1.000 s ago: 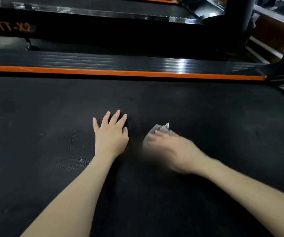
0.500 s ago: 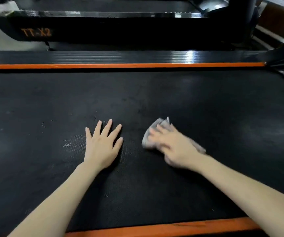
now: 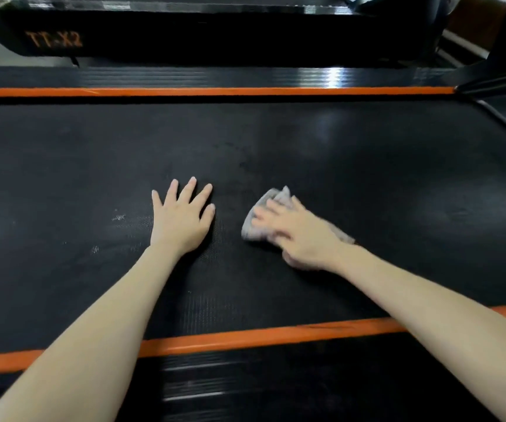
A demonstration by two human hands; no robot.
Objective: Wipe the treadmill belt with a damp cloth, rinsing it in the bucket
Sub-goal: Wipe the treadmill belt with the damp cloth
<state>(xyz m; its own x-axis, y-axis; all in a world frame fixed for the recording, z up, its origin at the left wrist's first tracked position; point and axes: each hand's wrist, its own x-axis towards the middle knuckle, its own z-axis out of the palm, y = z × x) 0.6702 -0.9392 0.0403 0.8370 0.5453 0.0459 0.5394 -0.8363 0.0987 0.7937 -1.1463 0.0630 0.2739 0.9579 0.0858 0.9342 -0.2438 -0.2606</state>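
The left hand [image 3: 181, 220] rests flat on the treadmill belt [image 3: 367, 178], fingers spread. Just right of it, the grey cloth [image 3: 259, 222] lies mid-belt under the right hand [image 3: 302, 237], whose blurred fingers seem to press it flat. The wiping step is in hand; the next move probably calls for firm strokes over unwiped belt.

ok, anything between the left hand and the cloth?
Head view: only bare belt between left hand and cloth, which sits under the right hand.

Cloth [image 3: 259, 222] mostly hidden under right hand [image 3: 302, 237]; only the bunched front and a strip behind the wrist show. Fingers [image 3: 271, 208] motion-smeared. Belt [image 3: 367, 178] cut off both sides. Lettering [image 3: 53, 39] on neighbouring treadmill [image 3: 215, 35] blurred.
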